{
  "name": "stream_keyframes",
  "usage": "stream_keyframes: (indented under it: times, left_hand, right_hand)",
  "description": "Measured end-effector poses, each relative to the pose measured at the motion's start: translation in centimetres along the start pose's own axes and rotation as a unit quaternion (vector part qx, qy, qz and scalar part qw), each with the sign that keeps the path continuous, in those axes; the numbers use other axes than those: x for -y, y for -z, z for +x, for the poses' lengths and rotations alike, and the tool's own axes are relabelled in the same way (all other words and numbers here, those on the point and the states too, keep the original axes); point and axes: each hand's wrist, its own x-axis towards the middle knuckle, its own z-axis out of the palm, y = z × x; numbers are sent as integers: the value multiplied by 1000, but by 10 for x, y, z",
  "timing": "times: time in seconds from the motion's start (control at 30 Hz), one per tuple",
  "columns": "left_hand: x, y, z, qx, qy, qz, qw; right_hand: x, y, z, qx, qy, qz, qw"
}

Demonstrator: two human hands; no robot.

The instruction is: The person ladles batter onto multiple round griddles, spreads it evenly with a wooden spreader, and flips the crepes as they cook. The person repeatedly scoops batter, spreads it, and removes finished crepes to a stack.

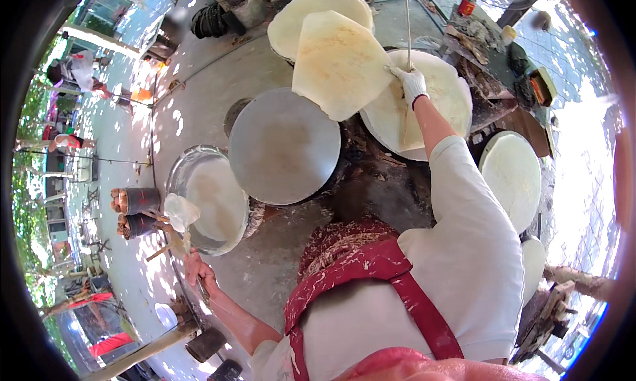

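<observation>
My right hand (pixel 411 84), in a white glove, pinches the corner of a large, thin, pale sheet of flatbread (pixel 340 65). The sheet spans from a round griddle with pale batter or bread (pixel 442 97) towards another pale round (pixel 318 13) at the back. A thin upright rod or cord (pixel 408 28) passes beside the glove; whether I hold it is unclear. My bare left hand (pixel 200 271) is closed around the handle of a ladle (pixel 182 212), whose whitish bowl is by the rim of a metal basin of white batter (pixel 171 175). A bare grey round griddle (pixel 284 147) lies between.
Pale rounds (pixel 511 179) stand at the right. Dark buckets (pixel 141 200) holding brownish pieces are left of the basin. A cluttered ledge with a red can (pixel 466 6) is at the back right. A wooden pole (pixel 144 351) crosses the lower left. People are in the far left background.
</observation>
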Motion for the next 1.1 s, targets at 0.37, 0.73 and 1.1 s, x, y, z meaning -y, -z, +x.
stream_keyframes:
  times: [0.37, 0.73, 1.1]
  left_hand:
    - [-44, 36, 25, 24, 1, 44, 999]
    - [-58, 40, 54, -7, -60, 94, 994]
    - [-32, 30, 60, -64, -133, 131, 980]
  right_hand:
    - [145, -62, -51, 47, 161, -58, 984]
    - [356, -251, -88, 190, 330, -281, 881]
    - [243, -215, 181, 137, 155, -11, 978]
